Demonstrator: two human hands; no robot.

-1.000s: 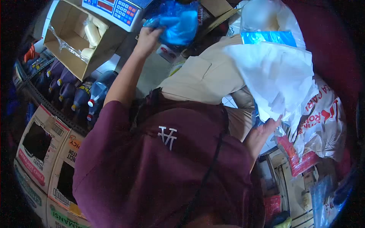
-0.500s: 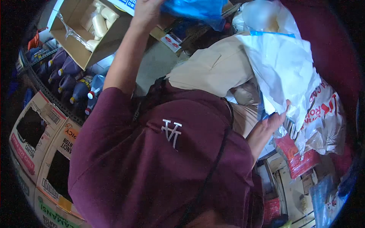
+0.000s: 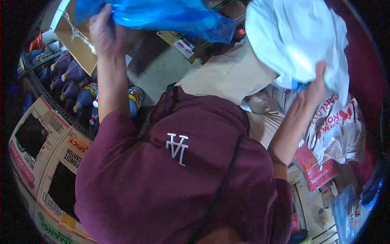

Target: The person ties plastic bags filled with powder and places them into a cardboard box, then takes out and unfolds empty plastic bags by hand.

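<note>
My left hand [image 3: 106, 34] is at the upper left, its fingers closed on the edge of a blue plastic bag [image 3: 174, 18]. The bag stretches to the right across the top of the view and looks shiny and crumpled. On the right side, my right hand [image 3: 315, 89] grips a white plastic bag [image 3: 296, 40], thumb over its surface. This bag bulges upward above the hand; what it may contain is hidden. Behind and below that hand hangs another white bag with red print [image 3: 343, 122].
An open cardboard box [image 3: 75, 44] stands at the upper left above several dark bottles with coloured caps [image 3: 75, 73]. Cut-open noodle cartons [image 3: 61, 171] line the lower left. Red packs [image 3: 315, 168] and clear plastic [image 3: 345, 211] lie at the lower right.
My left hand has moved left and slightly down, drawing the blue bag across the box. My right hand has risen to the right, and the white bag has lifted and puffed out.
</note>
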